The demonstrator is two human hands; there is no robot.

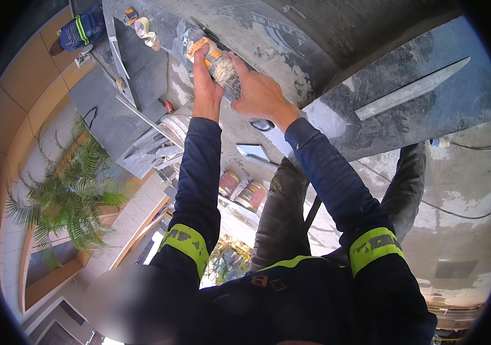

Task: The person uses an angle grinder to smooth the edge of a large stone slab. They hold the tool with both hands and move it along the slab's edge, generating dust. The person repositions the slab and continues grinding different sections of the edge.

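Observation:
A dusty, elongated tool (221, 68), orange at its far end and dark grey along its body, lies between my two hands over a grey slab; it looks like a hand-held power tool. My left hand (206, 83) is wrapped round its left side, thumb near the orange part. From the right, my right hand (263, 95) grips the body, its fingers partly hidden. The grey slab (263, 40) under the tool is smeared with pale dust. Whether the tool touches the slab I cannot tell.
A long pale strip (412, 89) lies on the right-hand slab (337, 129). Tape rolls (142, 27) and an orange-black item (129, 15) sit at the upper left. Tins (251, 194) stand below. A navy sleeve (79, 31) shows far left, above a palm (79, 172). A cable (458, 213) crosses the floor.

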